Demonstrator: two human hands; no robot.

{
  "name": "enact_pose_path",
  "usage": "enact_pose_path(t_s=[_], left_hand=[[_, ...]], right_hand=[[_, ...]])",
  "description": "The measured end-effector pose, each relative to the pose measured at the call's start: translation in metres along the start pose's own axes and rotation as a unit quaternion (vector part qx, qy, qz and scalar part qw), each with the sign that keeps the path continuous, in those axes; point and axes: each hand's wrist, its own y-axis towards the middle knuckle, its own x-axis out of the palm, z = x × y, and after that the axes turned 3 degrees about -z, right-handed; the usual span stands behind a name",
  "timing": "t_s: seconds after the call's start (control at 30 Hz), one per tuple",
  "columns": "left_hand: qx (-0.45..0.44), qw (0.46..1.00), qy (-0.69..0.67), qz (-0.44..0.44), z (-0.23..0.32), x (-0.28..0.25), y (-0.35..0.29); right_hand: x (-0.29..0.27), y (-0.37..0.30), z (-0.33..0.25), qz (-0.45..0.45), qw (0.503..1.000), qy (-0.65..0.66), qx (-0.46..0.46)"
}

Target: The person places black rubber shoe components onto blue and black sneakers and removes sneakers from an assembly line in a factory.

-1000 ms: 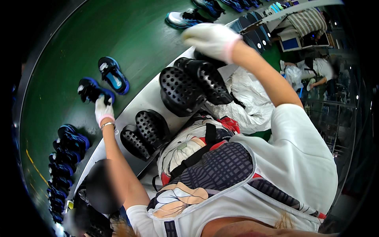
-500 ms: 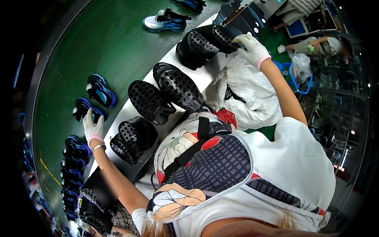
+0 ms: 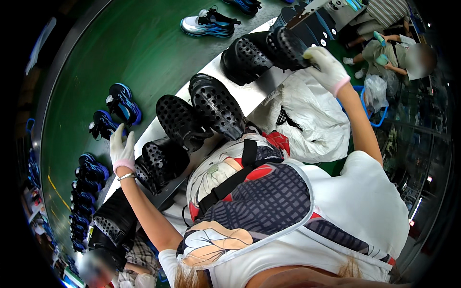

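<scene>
My left hand [image 3: 122, 150], in a white glove with a pink cuff, reaches over the green belt's edge with its fingers apart and holds nothing. Close by are two dark blue-and-black sneakers [image 3: 123, 103] and a pair of black perforated shoe-shaped forms [image 3: 165, 161]. My right hand [image 3: 327, 69], gloved alike, has its fingertips on the near end of another black perforated form [image 3: 283, 47], which is slightly smeared by motion. Its partner form [image 3: 246, 60] sits beside it. Between my hands stand two more black perforated forms [image 3: 215, 105], toes raised.
The green conveyor belt [image 3: 149, 57] carries a white-and-blue sneaker [image 3: 209, 24] and a row of several sneakers [image 3: 89, 187]. A white sack [image 3: 312, 125] bulges below the ledge. Co-workers are at the far right [image 3: 391, 53] and lower left [image 3: 139, 259]. A blue basket [image 3: 379, 115] holds a plastic bag.
My right hand has moved right, and the form at its fingertips has shifted slightly that way. The left hand has drawn back a little from the sneakers, fingers still apart.
</scene>
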Motion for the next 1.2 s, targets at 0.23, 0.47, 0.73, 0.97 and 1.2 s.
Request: enact_pose_path(t_s=[0.23, 0.47, 0.73, 0.97, 1.2], left_hand=[[0.05, 0.944, -0.325, -0.018, 0.067, -0.031, 0.0], [0.114, 0.697, -0.685, -0.179, 0.071, -0.017, -0.005], [0.054, 0.678, -0.733, 0.001, 0.014, -0.029, -0.028], [0.009, 0.647, -0.76, 0.058, -0.022, -0.023, -0.012], [-0.045, 0.578, -0.812, 0.067, -0.051, -0.02, 0.01]], right_hand=[[-0.018, 0.056, -0.111, 0.043, 0.984, 0.114, -0.133], [0.036, 0.12, -0.262, -0.049, 0.883, 0.191, -0.426], [0.085, 0.145, -0.348, -0.236, 0.903, 0.199, -0.299], [0.102, 0.169, -0.405, -0.302, 0.916, 0.04, -0.262], [0.137, 0.184, -0.437, -0.252, 0.942, 0.061, -0.214]])
